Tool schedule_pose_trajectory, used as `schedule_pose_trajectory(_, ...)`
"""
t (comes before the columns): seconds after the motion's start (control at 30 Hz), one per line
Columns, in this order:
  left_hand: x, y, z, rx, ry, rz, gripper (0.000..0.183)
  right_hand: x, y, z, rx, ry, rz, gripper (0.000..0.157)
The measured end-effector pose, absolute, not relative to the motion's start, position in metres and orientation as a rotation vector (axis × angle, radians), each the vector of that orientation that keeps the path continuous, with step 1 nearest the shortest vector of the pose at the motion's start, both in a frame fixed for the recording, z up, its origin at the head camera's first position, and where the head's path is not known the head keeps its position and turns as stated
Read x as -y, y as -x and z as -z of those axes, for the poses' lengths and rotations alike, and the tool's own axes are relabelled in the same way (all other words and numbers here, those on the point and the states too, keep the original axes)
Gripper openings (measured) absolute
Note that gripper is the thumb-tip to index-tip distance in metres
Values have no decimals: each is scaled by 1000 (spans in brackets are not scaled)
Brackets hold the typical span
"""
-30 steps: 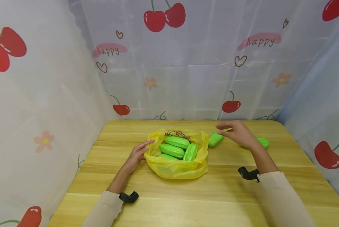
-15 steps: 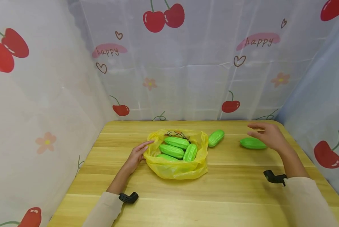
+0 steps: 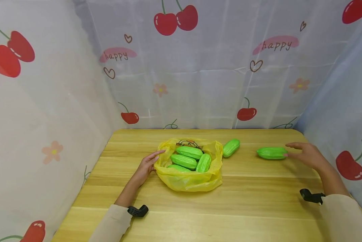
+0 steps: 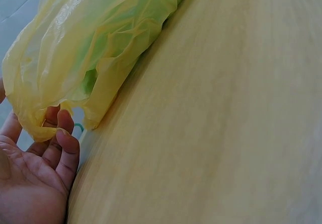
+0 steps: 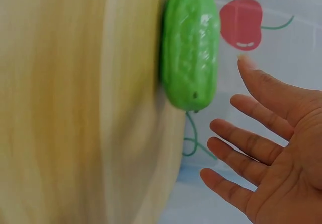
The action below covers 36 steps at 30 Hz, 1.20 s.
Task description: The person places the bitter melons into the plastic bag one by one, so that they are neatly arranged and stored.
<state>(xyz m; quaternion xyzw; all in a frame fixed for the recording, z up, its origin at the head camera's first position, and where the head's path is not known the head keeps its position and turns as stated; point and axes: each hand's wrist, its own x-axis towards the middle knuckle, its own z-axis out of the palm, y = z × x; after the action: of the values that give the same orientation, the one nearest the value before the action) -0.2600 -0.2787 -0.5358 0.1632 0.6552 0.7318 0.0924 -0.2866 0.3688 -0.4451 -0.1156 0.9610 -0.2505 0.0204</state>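
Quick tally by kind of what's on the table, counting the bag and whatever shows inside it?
Yellow plastic bag: 1
Bagged green vegetables: 4 visible
Loose green vegetables: 2
Total: 7 visible; any hidden deeper in the bag can't be counted.
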Motion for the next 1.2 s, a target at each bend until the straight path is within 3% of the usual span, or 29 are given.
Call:
schedule_pose_trajectory(0.57,277,259,535,-1950,-466,-2178,48,-372,288,474,-2964,399,917,79)
schedule_pose_trajectory(0.8,277,258,533,-1956,-469,-2175,48,-359,294,476,-2968,286,914,73)
schedule_pose_trajectory(1.2,276,258,534,-1951,-462,-2181,47,-344,300,478,-2906,60,1075,78)
